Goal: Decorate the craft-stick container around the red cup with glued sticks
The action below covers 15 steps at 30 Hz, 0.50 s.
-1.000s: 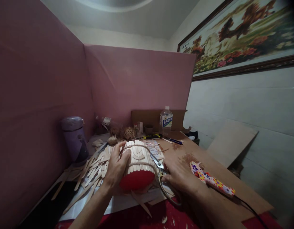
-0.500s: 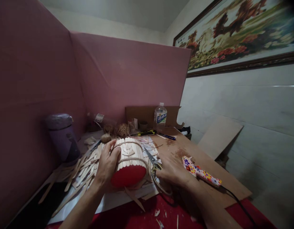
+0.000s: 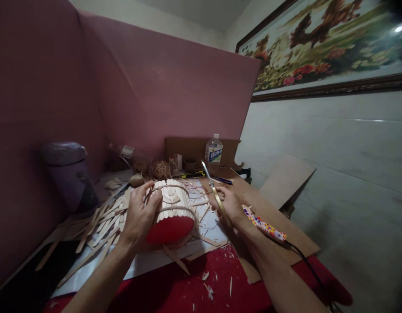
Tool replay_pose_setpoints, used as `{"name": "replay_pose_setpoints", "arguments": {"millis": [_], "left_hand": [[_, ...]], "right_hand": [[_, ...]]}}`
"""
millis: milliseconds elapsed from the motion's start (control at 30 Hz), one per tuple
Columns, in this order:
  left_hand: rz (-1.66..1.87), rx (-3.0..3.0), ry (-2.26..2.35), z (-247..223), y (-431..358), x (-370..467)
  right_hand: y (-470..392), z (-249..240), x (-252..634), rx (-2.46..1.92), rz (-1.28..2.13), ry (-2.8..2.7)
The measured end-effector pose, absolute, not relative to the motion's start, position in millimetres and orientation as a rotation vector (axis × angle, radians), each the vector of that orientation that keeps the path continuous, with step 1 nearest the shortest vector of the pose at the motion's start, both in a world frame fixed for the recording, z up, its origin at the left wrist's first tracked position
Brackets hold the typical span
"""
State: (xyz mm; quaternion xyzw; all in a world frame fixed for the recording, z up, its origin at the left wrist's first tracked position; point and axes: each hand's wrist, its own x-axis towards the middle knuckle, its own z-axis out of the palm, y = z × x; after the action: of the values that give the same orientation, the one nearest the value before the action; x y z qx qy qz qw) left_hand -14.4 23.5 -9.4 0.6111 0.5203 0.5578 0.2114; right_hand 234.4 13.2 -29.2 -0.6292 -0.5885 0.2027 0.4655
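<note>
My left hand [image 3: 140, 211] grips the side of a round container [image 3: 171, 208] covered in pale craft sticks, lying tilted with its red base toward me. Two bands of twine run around it, and small cut stick pieces form a pattern between them. My right hand [image 3: 229, 204] is closed on a pair of scissors [image 3: 218, 198] with gold handles, held off to the right of the container. Their blades point up and look shut. Whether these fingers also pinch anything else is hidden.
Loose craft sticks [image 3: 111, 219] pile up at the left. A flowered glue gun [image 3: 264, 226] with a black cord lies at the right. Behind stand a clear bottle [image 3: 214, 152], twine balls [image 3: 162, 169], a yellow-black cutter [image 3: 192, 174] and a purple tumbler [image 3: 70, 182].
My right hand has lifted and moved away from the container, and the scissors have swung from pointing at it to pointing upward. My left hand keeps its hold. The view has shifted slightly.
</note>
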Motion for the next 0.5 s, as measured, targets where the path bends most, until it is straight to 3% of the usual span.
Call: {"name": "replay_pose_setpoints", "arguments": {"millis": [167,333,433,500], "left_hand": [[1.599,1.782,1.504,-9,23,-14],[1.947,2.042,1.500,2,2,-10],[2.117,2.383,1.300,6,-21,-3],[2.047,2.686,0.948,3,-34,6]], "right_hand": [[16,-36,229,-1.589,0.479,-1.481],[14,-36,224,-1.628,0.539,-1.443],[17,-35,224,-1.610,0.566,-1.348],[19,-35,226,-1.581,0.576,-1.276]]}}
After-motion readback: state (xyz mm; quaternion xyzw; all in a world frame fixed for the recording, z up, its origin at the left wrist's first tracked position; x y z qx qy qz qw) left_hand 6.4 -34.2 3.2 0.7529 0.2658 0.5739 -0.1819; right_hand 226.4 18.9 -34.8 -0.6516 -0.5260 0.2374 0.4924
